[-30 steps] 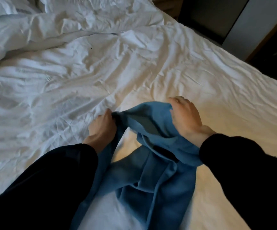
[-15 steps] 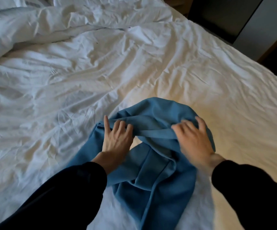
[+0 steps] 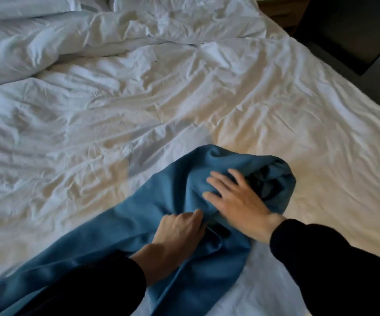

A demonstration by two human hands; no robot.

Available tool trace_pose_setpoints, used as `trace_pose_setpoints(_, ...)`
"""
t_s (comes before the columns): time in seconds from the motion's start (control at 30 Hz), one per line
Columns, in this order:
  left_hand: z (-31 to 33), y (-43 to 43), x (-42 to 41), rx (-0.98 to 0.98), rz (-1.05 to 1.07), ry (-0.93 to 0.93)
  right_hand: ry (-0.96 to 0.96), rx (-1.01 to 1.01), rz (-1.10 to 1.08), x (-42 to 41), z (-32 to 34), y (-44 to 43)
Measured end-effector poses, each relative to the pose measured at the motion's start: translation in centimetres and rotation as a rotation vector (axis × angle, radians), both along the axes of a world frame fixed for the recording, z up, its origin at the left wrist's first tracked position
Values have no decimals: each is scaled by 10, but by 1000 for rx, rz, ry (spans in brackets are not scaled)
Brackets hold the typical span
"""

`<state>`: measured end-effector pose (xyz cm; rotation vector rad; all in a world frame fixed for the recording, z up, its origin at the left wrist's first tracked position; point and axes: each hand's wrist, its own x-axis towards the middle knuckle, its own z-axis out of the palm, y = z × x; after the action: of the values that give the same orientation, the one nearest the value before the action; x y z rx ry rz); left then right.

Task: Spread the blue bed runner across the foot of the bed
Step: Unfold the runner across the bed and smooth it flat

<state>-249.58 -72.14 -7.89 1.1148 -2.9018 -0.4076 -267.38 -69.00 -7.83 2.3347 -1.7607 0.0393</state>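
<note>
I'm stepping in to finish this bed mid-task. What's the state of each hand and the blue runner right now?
Left hand: pinching a fold of the blue bed runner near its middle.
Right hand: open, fingers spread flat on the bunched end.
Runner: on the white duvet, one end trailing toward the lower left, the right end still heaped.
Done: runner is on the bed.
Left: open the heap, pull it straight across, smooth it.

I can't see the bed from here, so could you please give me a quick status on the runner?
Left hand pinching a fold, right hand flat on the bunched end. Blue bed runner partly unrolled, not spread. White duvet rumpled, nothing else in the way.
</note>
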Motion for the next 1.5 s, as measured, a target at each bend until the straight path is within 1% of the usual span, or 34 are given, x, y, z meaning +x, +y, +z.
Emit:
trace_pose_setpoints(0.07, 7, 12, -6, 80, 38, 44, -60, -32, 44, 0, -9, 4)
trace_pose_setpoints(0.13, 7, 14, -1, 97, 71, 70, -134, -70, 24, -9, -11, 6)
trace_pose_setpoints(0.2, 2, 7, 12, 7, 85, 55, -219, -75, -2, -20, -11, 5)
trace_pose_setpoints(0.27, -1, -3, 28, -55, 159, 49, -268, -73, -37, -29, -6, 1)
trace_pose_setpoints(0.33, 0, -11, 47, -65, 255, 49, -272, -94, -64, -29, -1, -6)
trace_pose_setpoints(0.4, 6, -18, 62, -68, 365, 89, -260, -146, -86, -25, 4, -14)
trace_pose_setpoints(0.47, 14, -31, 72, -71, 455, 146, -266, -193, -117, -19, 10, -23)
trace_pose_setpoints(0.57, 23, -62, 78, -20, 567, 291, -265, -224, -165, -10, 19, -42)
trace_pose_setpoints(0.6, 24, -71, 80, 0, 610, 313, -264, -224, -193, -6, 21, -49)
trace_pose_setpoints(0.63, 24, -79, 82, 24, 653, 311, -260, -214, -224, -3, 22, -56)
trace_pose_setpoints(0.7, 21, -91, 91, 65, 705, 216, -232, -176, -269, -1, 21, -67)
trace_pose_setpoints(0.77, 14, -98, 103, 51, 696, 62, -204, -148, -276, -3, 19, -76)
trace_pose_setpoints(0.83, 10, -105, 113, -8, 638, -17, -199, -146, -288, -7, 18, -87)
trace_pose_setpoints(0.93, 9, -123, 117, -78, 566, -40, -178, -127, -305, -9, 17, -110)
trace_pose_setpoints(1.0, 10, -144, 114, -144, 577, -37, -163, -73, -342, -8, 22, -131)
trace_pose_setpoints(1.1, 14, -178, 103, -184, 600, -86, -155, 14, -413, -3, 31, -166)
trace_pose_setpoints(1.27, 9, -208, 89, -239, 627, -219, -206, -16, -497, -1, 31, -214)
trace_pose_setpoints(1.33, -4, -204, 88, -263, 601, -238, -181, -2, -521, 0, 23, -217)
trace_pose_setpoints(1.4, -19, -191, 88, -286, 544, -224, -121, 34, -478, 5, 10, -207)
trace_pose_setpoints(1.47, -33, -173, 88, -333, 481, -190, -116, 63, -332, 19, -3, -188)
trace_pose_setpoints(1.5, -37, -163, 88, -342, 452, -174, -157, 52, -233, 29, -7, -175)
